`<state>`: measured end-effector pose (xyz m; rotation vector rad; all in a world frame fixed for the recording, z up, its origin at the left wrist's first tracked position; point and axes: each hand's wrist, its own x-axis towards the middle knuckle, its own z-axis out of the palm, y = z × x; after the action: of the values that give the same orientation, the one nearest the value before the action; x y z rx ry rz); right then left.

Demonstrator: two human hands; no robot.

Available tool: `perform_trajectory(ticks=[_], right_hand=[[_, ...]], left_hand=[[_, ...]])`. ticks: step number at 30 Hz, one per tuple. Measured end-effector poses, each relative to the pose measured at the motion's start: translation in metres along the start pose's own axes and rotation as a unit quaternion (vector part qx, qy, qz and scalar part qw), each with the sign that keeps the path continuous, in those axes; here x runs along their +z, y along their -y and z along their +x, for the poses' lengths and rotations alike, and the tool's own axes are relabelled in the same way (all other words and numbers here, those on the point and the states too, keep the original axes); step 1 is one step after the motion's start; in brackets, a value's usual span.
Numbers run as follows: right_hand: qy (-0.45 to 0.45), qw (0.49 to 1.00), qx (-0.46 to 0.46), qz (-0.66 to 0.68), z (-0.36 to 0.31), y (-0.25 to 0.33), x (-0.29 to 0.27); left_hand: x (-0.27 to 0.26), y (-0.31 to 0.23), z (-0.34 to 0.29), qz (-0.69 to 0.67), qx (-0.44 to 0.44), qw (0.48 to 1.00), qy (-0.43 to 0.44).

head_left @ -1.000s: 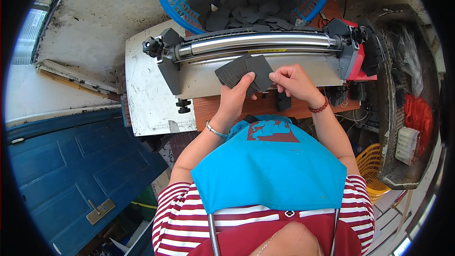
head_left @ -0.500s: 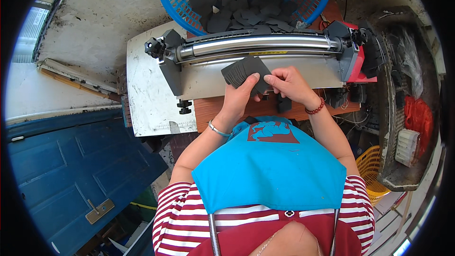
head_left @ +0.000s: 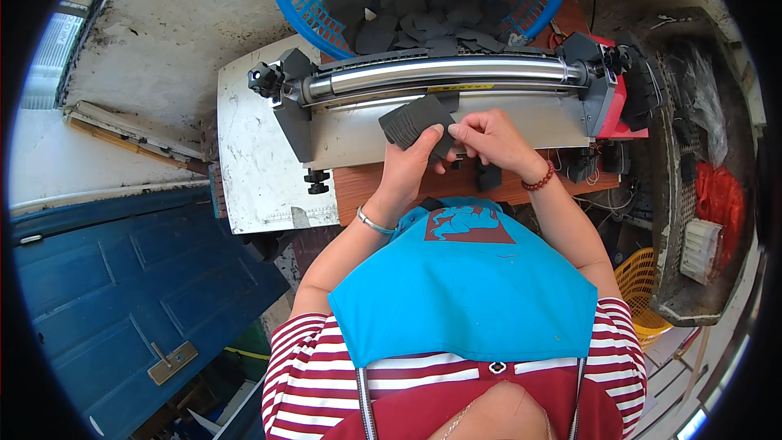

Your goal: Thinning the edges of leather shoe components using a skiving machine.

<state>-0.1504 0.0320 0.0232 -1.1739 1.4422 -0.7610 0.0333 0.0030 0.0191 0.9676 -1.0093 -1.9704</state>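
Note:
My left hand [head_left: 410, 165] grips a fanned stack of thin dark grey pieces [head_left: 410, 124], thumb on top and fingers underneath. Thumb and fingers of my right hand [head_left: 491, 141] are pinched together at the stack's right edge, on a piece there; the fingertips partly hide it. Just beyond the stack, a single dark grey piece [head_left: 449, 100] lies on the metal feed plate [head_left: 350, 132] of a roller machine, close under its shiny roller [head_left: 448, 72]. The stack hides part of that piece.
Behind the machine stands a blue plastic basket [head_left: 303, 2] with many dark grey pieces. Black knobs [head_left: 318, 182] stick out at the machine's left end. A white board [head_left: 259, 147] lies at left. At right are a yellow basket [head_left: 638, 285] and a red plastic bag [head_left: 718, 205].
A dark piece now shows on the plate by the roller, beyond the stack. My right fingers have shifted slightly left and closed at the stack's edge. My left hand has barely moved.

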Motion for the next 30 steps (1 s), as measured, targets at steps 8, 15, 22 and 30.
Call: perform_trajectory(ticks=[8,15,22,30], right_hand=[[-0.003,0.994,0.108,-0.025,-0.002,-0.012,-0.026],[-0.079,0.993,-0.046,-0.076,0.013,-0.007,-0.010],[0.038,0.998,-0.050,0.026,-0.006,0.000,0.008],[0.075,0.995,0.032,0.058,-0.004,-0.013,-0.006]], left_hand=[[-0.007,-0.004,-0.005,0.005,-0.014,1.000,-0.006],[-0.001,0.002,0.000,0.013,-0.019,1.000,-0.006],[0.005,-0.004,0.000,0.010,-0.041,0.999,0.010],[-0.005,-0.006,-0.003,-0.013,-0.028,0.999,0.007]])
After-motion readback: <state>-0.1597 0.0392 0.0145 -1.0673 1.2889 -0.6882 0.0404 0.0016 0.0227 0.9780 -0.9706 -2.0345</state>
